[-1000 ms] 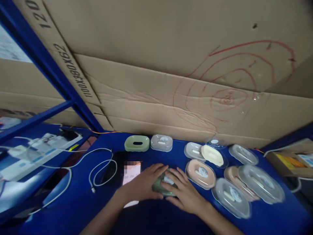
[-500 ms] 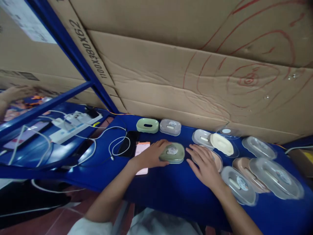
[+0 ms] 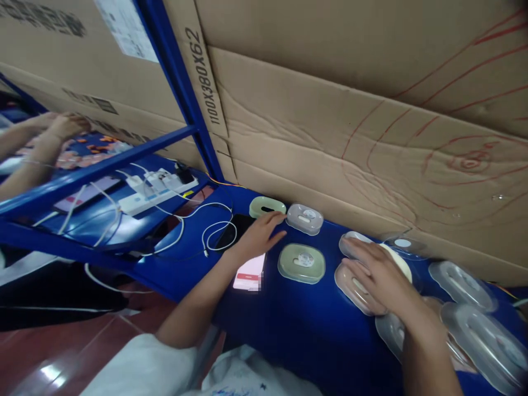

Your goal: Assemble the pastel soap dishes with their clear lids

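My left hand (image 3: 264,234) is open, fingers stretched out, just in front of a green soap dish (image 3: 264,204) without a lid and close to a lidded grey soap box (image 3: 304,219). Its fingertips overlap the dish's front edge in view; contact is unclear. A green soap box (image 3: 302,263) with a clear lid and round label lies flat between my hands. My right hand (image 3: 381,275), fingers extended, is over another grey soap box (image 3: 350,242) and a pink soap box (image 3: 355,289), partly covering both. Behind that hand, a cream soap dish (image 3: 401,263) is partly hidden.
More lidded boxes (image 3: 487,341) crowd the right side of the blue table (image 3: 297,330). A lit phone (image 3: 249,272), a dark phone and white cables (image 3: 220,223) lie left. Beyond a blue frame bar (image 3: 103,165) are a power strip (image 3: 157,192) and another person's hands (image 3: 68,125).
My left hand has let go of the green soap box and moved back toward the lidless green dish. My right hand has shifted right over the grey and pink boxes. The view has turned left.
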`<state>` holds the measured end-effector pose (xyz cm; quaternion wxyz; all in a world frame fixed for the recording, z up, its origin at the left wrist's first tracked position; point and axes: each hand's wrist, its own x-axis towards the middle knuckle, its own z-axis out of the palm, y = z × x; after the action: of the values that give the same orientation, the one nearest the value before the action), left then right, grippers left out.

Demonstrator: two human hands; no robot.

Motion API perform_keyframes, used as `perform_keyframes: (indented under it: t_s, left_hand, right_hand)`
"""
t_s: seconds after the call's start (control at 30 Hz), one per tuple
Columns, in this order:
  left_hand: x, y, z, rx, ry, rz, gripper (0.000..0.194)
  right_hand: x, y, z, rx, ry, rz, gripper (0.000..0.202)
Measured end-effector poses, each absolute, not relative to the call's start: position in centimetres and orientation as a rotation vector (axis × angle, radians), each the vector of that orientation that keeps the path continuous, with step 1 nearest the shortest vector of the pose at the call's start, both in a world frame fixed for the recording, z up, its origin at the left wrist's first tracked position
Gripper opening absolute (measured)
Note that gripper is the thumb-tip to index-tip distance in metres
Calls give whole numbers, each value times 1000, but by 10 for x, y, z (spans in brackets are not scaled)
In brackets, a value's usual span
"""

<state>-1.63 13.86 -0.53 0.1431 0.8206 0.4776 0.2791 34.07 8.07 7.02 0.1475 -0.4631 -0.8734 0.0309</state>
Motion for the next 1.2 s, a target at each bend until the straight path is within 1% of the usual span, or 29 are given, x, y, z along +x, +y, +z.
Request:
perform_keyframes:
  t_s: [0.07,0.17,0.23,0.3,0.47,0.67,0.8,0.9,1.07,1.13,1.2]
  left_hand:
    - [-30,151,-10,2408,1632,824,44]
    - [-45,164,-19,2444,1828,691,44]
    - [-50,166,-24,2466,1862,601,41]
    - [-52,166,-30,2501,1861,556,37]
    - [-60,172,-39,2643,1840,619,33]
    - [-54,167,-27,2647,1859,675,33]
    - [-49,158,-14,2649,1848,817,32]
    - [-43,151,-5,2668,1758,946,29]
    - [-20,138,4,2752,1415,1047,22]
    - [-9,132,4,2766,1290,1031,21]
    - [1,127,1,2775,1193,1008,21]
  right_hand:
    - [358,81,83,-1351,-2443,116,50]
    - [384,80,87,-1413,-2385,260,51]
    - [399,81,84,-1533,-2328,330,51]
    - [412,84,80,-1711,-2252,323,52]
    - [436,96,80,-2098,-2124,294,52]
    - [433,105,72,-2300,-2137,377,56]
    - [415,107,65,-2303,-2221,388,56]
    - [399,105,62,-2145,-2326,384,52]
    - [382,96,64,-1832,-2443,295,49]
    - [377,97,67,-1809,-2491,253,48]
    - [371,105,69,-1869,-2592,222,42]
